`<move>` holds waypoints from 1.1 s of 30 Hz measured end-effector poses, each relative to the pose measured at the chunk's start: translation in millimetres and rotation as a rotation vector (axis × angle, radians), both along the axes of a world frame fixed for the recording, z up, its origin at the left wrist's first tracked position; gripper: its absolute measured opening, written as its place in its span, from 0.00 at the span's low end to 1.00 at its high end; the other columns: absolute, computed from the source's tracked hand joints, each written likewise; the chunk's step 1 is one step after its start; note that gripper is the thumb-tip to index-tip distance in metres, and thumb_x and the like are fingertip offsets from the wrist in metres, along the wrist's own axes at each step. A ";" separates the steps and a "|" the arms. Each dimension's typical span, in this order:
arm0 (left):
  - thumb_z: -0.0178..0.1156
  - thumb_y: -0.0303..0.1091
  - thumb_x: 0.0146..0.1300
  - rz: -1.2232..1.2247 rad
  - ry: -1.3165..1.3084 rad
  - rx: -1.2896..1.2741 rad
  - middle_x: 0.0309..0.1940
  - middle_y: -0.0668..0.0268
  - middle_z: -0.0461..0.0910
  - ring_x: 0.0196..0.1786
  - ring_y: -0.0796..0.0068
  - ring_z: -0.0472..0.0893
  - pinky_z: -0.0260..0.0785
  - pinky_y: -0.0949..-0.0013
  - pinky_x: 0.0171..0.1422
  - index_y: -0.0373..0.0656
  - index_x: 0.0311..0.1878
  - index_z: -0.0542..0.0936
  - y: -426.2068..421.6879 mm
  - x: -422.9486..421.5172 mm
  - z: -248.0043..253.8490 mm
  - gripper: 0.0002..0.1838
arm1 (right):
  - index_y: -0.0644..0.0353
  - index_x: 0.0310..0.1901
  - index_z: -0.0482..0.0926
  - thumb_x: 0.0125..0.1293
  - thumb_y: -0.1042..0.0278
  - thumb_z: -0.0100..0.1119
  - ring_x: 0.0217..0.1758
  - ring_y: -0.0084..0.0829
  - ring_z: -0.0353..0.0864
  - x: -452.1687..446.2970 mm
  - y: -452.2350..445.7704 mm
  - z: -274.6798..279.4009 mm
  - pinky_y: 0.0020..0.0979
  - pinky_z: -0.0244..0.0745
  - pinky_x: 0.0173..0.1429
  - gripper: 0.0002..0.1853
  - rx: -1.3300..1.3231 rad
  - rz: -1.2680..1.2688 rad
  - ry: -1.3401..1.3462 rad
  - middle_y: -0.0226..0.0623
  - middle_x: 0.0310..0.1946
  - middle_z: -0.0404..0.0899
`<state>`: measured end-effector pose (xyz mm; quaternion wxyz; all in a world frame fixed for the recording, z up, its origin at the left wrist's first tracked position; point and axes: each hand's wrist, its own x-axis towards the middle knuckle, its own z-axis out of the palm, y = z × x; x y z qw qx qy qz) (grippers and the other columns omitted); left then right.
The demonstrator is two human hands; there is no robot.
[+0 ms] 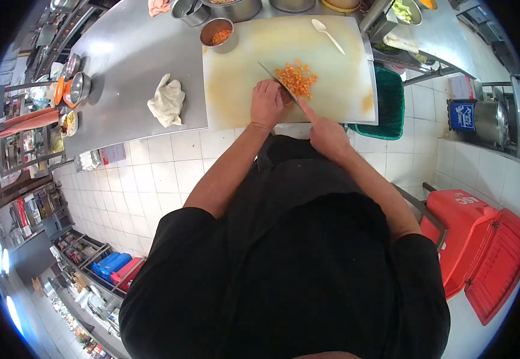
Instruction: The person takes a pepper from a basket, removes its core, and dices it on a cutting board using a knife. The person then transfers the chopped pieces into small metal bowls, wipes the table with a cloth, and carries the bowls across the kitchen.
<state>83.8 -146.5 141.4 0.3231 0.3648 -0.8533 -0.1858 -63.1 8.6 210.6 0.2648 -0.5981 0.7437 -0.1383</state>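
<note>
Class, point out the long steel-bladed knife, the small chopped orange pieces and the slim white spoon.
Long steel-bladed knife (281, 84): head view, on the blade.
Small chopped orange pieces (296, 78): head view, middle of the heap.
Slim white spoon (330, 39): head view, on the handle.

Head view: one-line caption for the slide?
Chopped orange pieces on a cutting board, a knife held in the right hand, the left hand close by.
</note>
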 end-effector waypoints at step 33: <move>0.70 0.30 0.60 -0.133 0.049 0.081 0.54 0.54 0.79 0.61 0.48 0.77 0.72 0.53 0.67 0.40 0.55 0.78 -4.1 14.3 15.1 0.20 | 0.35 0.84 0.49 0.66 0.75 0.53 0.38 0.57 0.87 -20.0 -6.6 45.7 0.56 0.81 0.48 0.46 0.128 0.010 0.037 0.57 0.34 0.85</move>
